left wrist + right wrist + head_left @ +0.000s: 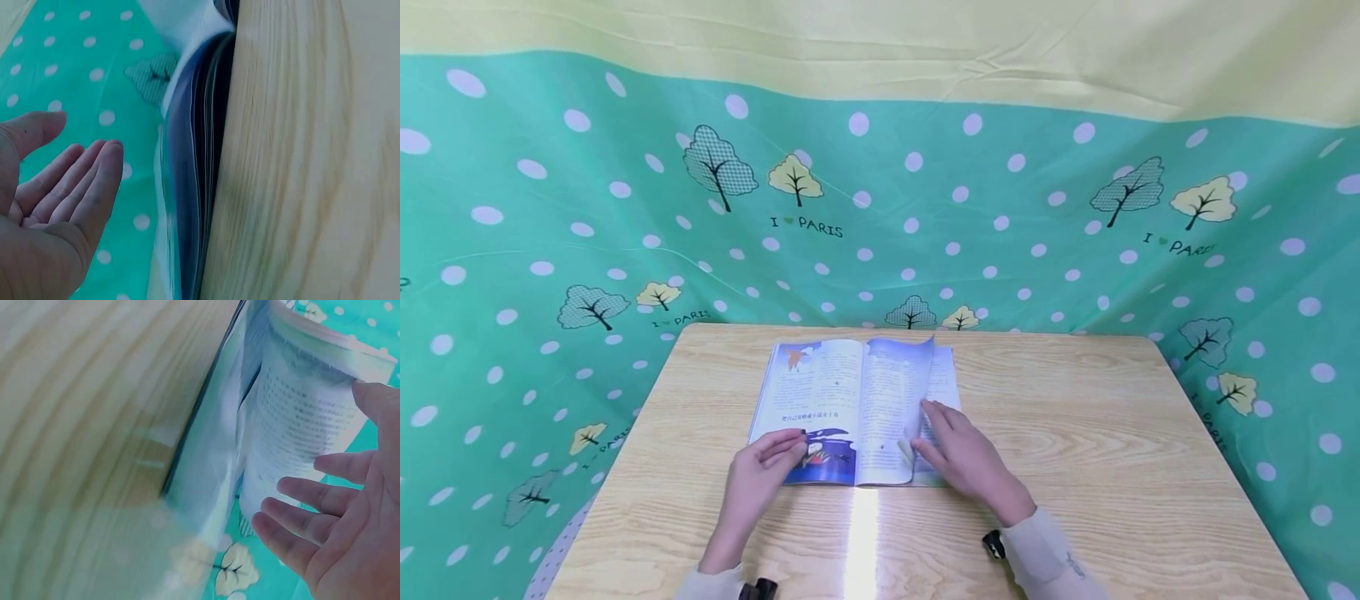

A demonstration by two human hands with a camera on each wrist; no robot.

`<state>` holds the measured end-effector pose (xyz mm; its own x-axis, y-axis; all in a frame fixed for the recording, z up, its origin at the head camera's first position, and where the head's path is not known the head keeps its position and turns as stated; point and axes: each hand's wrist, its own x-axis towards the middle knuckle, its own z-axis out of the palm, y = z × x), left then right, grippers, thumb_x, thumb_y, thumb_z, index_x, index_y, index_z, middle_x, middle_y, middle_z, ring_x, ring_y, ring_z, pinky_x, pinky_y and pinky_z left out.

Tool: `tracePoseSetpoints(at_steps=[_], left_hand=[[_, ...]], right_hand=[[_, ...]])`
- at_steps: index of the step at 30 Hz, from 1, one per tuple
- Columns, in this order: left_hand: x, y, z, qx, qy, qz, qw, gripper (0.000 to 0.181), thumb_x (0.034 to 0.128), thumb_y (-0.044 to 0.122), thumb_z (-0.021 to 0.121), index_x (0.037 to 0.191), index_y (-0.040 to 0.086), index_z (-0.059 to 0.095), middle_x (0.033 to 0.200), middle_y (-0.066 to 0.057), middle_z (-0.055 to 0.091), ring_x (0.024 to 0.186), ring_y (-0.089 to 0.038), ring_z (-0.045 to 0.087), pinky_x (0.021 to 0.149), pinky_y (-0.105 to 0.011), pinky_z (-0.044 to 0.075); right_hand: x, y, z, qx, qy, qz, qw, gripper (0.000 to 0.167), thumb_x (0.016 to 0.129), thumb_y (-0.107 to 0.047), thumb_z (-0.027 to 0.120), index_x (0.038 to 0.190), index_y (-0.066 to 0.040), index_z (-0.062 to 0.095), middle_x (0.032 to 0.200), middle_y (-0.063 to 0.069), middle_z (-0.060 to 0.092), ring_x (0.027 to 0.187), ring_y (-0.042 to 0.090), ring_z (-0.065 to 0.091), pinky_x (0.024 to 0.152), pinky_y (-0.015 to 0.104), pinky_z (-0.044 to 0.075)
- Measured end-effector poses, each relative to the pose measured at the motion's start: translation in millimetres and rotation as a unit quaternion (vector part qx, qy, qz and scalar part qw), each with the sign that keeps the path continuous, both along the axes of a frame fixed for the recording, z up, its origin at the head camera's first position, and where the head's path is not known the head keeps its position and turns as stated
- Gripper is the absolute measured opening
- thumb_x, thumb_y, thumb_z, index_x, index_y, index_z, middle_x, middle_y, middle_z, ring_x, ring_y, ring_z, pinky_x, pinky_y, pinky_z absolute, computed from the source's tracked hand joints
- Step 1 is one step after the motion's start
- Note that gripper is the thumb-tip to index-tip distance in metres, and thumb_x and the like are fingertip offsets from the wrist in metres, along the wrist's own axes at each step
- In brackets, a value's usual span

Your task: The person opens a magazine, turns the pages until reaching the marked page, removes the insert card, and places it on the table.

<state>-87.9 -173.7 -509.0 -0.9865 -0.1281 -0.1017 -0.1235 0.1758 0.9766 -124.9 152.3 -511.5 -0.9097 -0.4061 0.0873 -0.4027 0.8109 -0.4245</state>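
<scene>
An open magazine [816, 387] lies on the table, with printed text and a blue picture on its left page. Over that page's lower left corner is my left hand [760, 471], its fingers loosely bent; the left wrist view shows nothing between the thumb and fingers of this hand [62, 200]. A page [895, 400] on the right side stands partly raised and curved. My right hand [966, 458] is at its outer edge with fingers spread. In the right wrist view, the fingers of the hand [337, 512] are fairly straight against the curled page [306, 415].
The wooden table [1075, 417] extends on both sides of the magazine. A green dotted cloth [820, 283] with tree prints hangs behind and beside it. A bright reflection [861, 542] falls on the tabletop in front of the magazine.
</scene>
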Motion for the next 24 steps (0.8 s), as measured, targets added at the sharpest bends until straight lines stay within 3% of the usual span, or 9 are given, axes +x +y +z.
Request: tracePoseSetpoints(at_steps=[6,12,24], left_hand=[[-2.7,32.2,-1.0,0.054,0.011,-0.056,0.9969,0.039,0.088,0.02,0.079,0.119,-0.002,0.069,0.111,-0.018,0.072,0.096,-0.023,0.072,0.085,-0.025,0.059],[-4.9,54.6,-2.7,0.096,0.002,-0.087,0.9915,0.044,0.0871,0.02,0.08,0.12,-0.006,0.066,0.107,-0.018,0.072,0.096,-0.024,0.072,0.084,-0.029,0.061],[-4.2,70.2,-3.6,0.087,-0.008,-0.072,0.9935,0.035,0.0876,0.013,0.079,0.115,-0.005,0.069,0.103,-0.018,0.073,0.094,-0.027,0.073,0.077,-0.028,0.062]], right_hand=[[-0.4,-16.3,5.6,-0.011,0.007,0.029,0.9995,0.071,0.101,-0.041,0.059,0.156,-0.005,0.032,0.151,0.017,0.044,0.137,0.032,0.044,0.112,0.046,0.041],[-0.8,-28.8,6.6,-0.016,0.016,0.045,0.9988,0.07,0.1,-0.038,0.062,0.155,-0.004,0.034,0.152,0.016,0.044,0.137,0.031,0.044,0.114,0.043,0.039],[-1.4,-36.1,6.2,0.002,0.022,0.059,0.998,0.067,0.102,-0.033,0.061,0.154,-0.003,0.033,0.154,0.014,0.041,0.14,0.027,0.042,0.116,0.039,0.037]])
